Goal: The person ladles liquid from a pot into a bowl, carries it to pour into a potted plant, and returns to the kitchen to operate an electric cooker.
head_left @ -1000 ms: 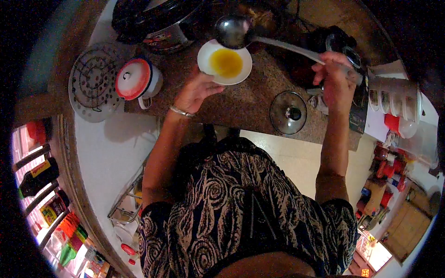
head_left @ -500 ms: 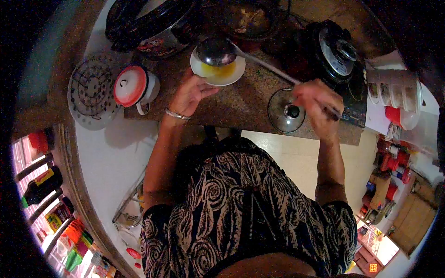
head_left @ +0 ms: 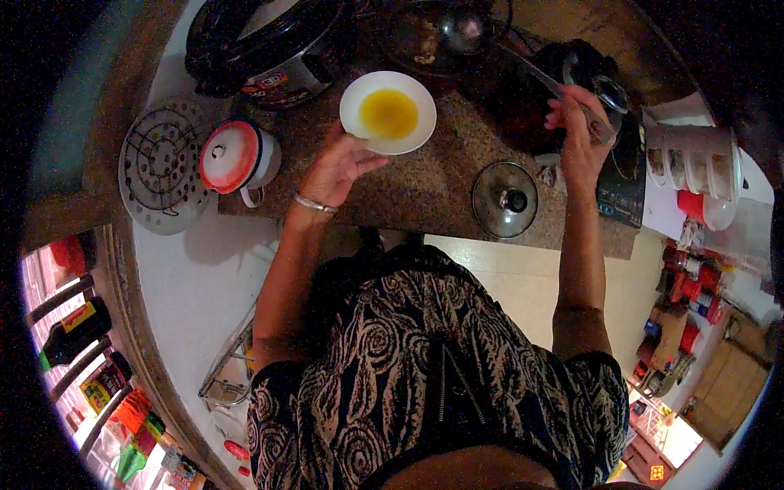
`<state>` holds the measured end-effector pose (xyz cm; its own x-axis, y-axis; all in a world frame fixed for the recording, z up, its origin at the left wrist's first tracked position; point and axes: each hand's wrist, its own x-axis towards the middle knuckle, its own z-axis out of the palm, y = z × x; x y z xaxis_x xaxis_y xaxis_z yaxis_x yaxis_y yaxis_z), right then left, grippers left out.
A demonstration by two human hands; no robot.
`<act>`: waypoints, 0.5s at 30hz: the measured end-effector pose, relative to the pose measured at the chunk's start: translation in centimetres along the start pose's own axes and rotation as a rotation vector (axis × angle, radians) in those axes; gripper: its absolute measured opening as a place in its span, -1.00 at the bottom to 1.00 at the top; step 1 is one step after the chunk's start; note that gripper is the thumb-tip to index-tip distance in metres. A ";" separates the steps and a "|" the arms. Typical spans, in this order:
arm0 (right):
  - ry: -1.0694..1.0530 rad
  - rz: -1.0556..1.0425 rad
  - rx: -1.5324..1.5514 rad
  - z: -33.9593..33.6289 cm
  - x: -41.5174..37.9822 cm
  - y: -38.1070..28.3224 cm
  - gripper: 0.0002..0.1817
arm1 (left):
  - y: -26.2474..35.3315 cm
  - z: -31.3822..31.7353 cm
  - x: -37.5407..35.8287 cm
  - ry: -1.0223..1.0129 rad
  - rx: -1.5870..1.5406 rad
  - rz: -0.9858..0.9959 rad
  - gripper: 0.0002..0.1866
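Observation:
My left hand [head_left: 341, 167], with a bracelet at the wrist, holds the edge of a small white bowl [head_left: 351, 100] that contains yellow liquid [head_left: 389, 113]. On the right, my right hand [head_left: 581, 135] is closed round the long handle of a metal ladle [head_left: 463, 31]. The ladle's head is over a dark pan [head_left: 400, 55], beside some pale brown food [head_left: 427, 41]. Whether it touches the pan is too dark to tell.
A glass lid [head_left: 494, 204] lies at the counter's front edge. To the left are a red-and-white lidded mug [head_left: 227, 159], a perforated tray [head_left: 151, 208] and a large black cooker [head_left: 286, 77]. Another dark cooker [head_left: 592, 90] stands at the right.
The ladle has moved from above the bowl to the pan, up and to the right, so the yellow liquid shows fully. My right hand has risen. My left hand has barely moved.

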<state>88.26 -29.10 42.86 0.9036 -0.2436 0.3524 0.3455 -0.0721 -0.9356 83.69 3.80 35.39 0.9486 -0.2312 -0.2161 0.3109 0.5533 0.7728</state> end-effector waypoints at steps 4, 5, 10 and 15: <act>-0.010 -0.041 -0.026 0.4 0.4 0.0 -0.79 | 0.3 0.0 0.1 -0.008 0.029 -0.011 -0.48; -0.010 -0.040 -0.026 0.5 0.4 0.0 -0.79 | 0.3 0.1 0.0 -0.008 0.028 -0.011 -0.48; 0.009 0.033 -0.032 1.3 0.3 -0.3 -0.79 | 0.3 0.0 0.0 0.002 0.023 -0.005 -0.47; -0.043 0.007 -0.024 1.2 0.3 -0.1 -0.79 | -0.1 -0.4 0.0 -0.012 0.019 -0.004 -0.46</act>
<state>88.82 -27.97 43.08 0.9161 -0.2019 0.3463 0.3338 -0.0939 -0.9379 83.68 4.06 35.11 0.9466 -0.2431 -0.2119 0.3132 0.5370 0.7833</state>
